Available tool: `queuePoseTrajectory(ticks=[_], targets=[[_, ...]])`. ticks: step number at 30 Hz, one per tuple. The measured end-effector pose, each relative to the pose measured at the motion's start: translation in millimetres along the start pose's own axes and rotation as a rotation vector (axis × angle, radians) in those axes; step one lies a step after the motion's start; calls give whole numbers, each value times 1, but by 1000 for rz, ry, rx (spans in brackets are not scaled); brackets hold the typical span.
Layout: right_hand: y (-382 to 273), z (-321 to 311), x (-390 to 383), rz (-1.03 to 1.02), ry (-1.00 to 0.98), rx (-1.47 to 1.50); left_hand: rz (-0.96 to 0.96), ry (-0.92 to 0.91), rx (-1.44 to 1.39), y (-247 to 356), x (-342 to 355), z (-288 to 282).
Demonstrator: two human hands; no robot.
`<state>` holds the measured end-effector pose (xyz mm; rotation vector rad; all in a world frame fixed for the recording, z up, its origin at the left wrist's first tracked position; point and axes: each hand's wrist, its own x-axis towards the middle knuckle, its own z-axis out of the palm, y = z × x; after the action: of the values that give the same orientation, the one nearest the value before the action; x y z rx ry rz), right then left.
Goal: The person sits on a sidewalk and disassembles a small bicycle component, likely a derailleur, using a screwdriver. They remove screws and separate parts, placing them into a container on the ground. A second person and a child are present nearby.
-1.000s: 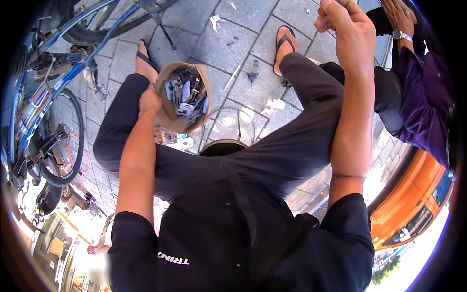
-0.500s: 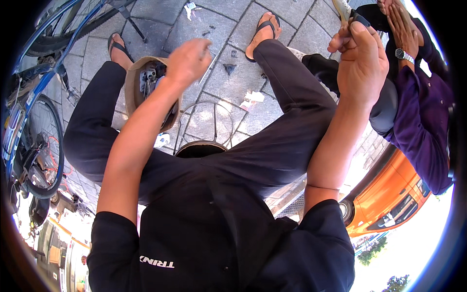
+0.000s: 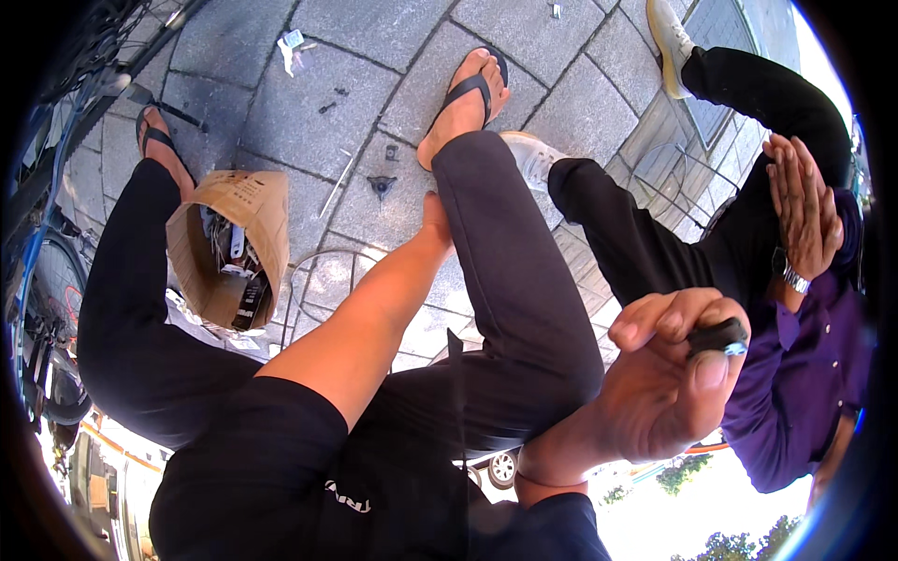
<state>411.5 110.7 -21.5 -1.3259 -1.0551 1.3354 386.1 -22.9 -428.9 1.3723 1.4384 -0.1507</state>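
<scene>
In the head view, the only 1 supplied, the right hand (image 3: 669, 393) is grasping a small black piece (image 3: 716, 338), raised well clear of the paving (image 3: 524, 56). Thumb and forefinger are pinching it while the remaining fingers are curling loosely; this grip appears to be suiting its small size and is leaving its pale end showing. The left hand (image 3: 436, 222) is reaching across the body and passing mostly behind the right trouser leg (image 3: 514, 252); whether it is holding anything cannot be told. A brown carton (image 3: 257, 201) is standing between the legs, its mouth facing the wearer, presumably for easy reach; it is containing small packaged parts (image 3: 236, 248). A black 3-armed part (image 3: 381, 186) and a thin rod (image 3: 337, 184) are lying apart on the paving, apparently just set down loose. At right, a seated co-worker in a purple shirt (image 3: 776, 402) is pressing both palms (image 3: 798, 210) together, apparently resting. A bicycle (image 3: 47, 252) is occupying the left edge.
</scene>
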Motion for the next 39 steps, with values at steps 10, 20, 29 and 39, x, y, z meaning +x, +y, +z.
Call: queuePoseTrajectory(ticks=[10,20,29,39], targets=[[-4,4,0,-17,67,-141,-137,50,-234,-57,-122,-48],[-11,66,-49,-116,-292,-41,192,682,-651,-55,-327,-232],[-46,192,-74,-320,-405,-184,578,1029,-545,-67,-443,-345],[-18,251,-75,-419,-743,-326,787,1038,-742,-78,-460,-382]])
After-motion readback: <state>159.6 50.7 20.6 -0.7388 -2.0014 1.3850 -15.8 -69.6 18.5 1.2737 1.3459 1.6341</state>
